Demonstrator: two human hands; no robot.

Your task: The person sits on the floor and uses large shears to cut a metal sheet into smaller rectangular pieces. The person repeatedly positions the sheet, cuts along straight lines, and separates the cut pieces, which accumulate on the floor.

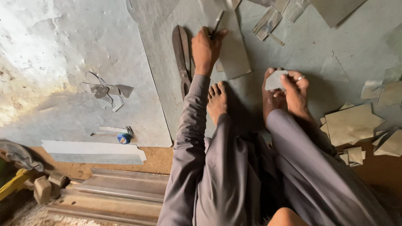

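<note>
The left hand (pixel 206 49) is curled into a closed grip around a thin grey metal rod-like tool (pixel 217 21), whose tip points up and away from the person; the knuckles rest on a flat grey rectangular sheet-metal piece (pixel 234 54) lying on the large grey metal sheet (pixel 167 83) that covers the floor. Just left of that hand lie long dark metal tin snips (pixel 182 58), blades pointing away, untouched.

The right hand (pixel 295 90) pinches a small pale grey irregular scrap of sheet metal (pixel 275 80) between thumb and fingers, the fingers drawn together on its edge. A ring shows on one finger. The scrap is held just above the toes of the right bare foot (pixel 270 98), to the right of the tin snips. The left bare foot (pixel 217 100) rests flat on the large sheet, just right of the snips' handles.

Well to the right of the snips sits a loose pile of pale cut sheet-metal offcuts (pixel 351 123). Far to their left lie a small blue tape measure (pixel 123 138) and a long pale metal strip (pixel 94 152).
</note>
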